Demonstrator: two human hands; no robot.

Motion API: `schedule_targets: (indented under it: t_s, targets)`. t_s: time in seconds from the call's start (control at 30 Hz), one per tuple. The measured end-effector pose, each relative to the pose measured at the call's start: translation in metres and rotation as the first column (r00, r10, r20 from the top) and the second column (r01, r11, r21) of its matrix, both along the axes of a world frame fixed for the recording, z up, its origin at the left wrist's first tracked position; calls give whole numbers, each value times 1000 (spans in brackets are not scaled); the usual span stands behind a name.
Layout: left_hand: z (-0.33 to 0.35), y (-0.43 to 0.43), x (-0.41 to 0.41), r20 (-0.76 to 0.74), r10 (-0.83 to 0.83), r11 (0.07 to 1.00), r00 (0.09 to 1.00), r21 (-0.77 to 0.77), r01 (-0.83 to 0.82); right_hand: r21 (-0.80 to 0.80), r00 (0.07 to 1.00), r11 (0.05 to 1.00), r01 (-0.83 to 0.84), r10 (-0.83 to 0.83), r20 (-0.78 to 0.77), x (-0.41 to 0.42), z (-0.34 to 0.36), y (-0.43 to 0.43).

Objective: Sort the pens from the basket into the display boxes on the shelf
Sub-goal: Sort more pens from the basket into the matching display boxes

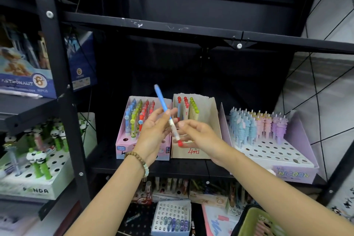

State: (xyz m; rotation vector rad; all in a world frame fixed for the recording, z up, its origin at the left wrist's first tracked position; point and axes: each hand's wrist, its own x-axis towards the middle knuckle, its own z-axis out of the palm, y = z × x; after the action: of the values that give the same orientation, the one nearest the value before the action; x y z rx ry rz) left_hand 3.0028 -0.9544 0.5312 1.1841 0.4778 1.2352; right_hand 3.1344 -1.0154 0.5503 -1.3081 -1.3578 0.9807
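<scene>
Pinching slim blue-and-white plastic pen (162, 100), left hand (154, 132) near pink cardboard display box (121, 138); right hand (200, 136) beside pen, grasp unclear.

The black metal shelf (107, 161) carries three boxes in a row, each holding upright pens. A brown cardboard box (214, 117) stands in the middle. A pink display box (122, 143) touches it at nine o'clock. A lilac unicorn box (298, 176) sits just beside it at three o'clock.
</scene>
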Motion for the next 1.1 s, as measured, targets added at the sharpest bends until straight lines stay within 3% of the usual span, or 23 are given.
schedule_targets:
  t_s: [0.17,0.33,0.5,0.63,0.77,0.87,1.1]
  targets:
    - [1,5,3,113,-48,997,992,-52,54,59,970,992,109,-93,-225,6,5,4]
    - [-7,16,4,1,43,998,999,-55,-42,218,920,936,277,-193,-341,22,30,16]
    - [-23,34,-2,-272,217,971,937,161,-178,363,946,873,325,-306,-110,44,65,38]
    - [-28,48,1,-545,280,926,791,372,-71,411,922,870,270,-357,149,46,71,65]
    - [-28,60,6,-677,251,913,691,403,63,372,892,893,255,-365,266,46,60,93]
    - [-26,70,9,-728,229,911,647,394,121,354,861,904,239,-366,353,48,52,107]
    - [-27,85,12,-687,253,914,681,401,66,199,759,961,194,-275,590,51,44,119]
